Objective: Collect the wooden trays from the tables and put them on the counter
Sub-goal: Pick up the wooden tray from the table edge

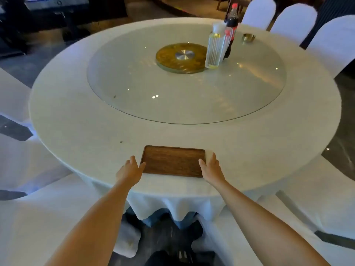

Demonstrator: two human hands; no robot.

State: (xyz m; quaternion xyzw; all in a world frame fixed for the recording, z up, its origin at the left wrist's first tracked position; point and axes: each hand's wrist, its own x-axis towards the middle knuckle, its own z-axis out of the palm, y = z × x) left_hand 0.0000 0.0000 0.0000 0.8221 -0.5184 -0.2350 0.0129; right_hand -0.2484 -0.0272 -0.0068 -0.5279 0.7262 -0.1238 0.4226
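A dark brown rectangular wooden tray (172,161) lies flat near the front edge of a round table with a white cloth (80,120). My left hand (130,169) is at the tray's left edge, thumb touching its lower left corner, fingers spread. My right hand (210,167) rests against the tray's right edge with the thumb on the rim. Neither hand has closed around the tray, which still sits on the cloth.
A glass turntable (134,87) covers the table's middle, with a gold disc (181,57), a ribbed clear container (214,48), a cola bottle (231,22) and a small metal dish (248,37). White-covered chairs (334,41) ring the table, two close at my sides.
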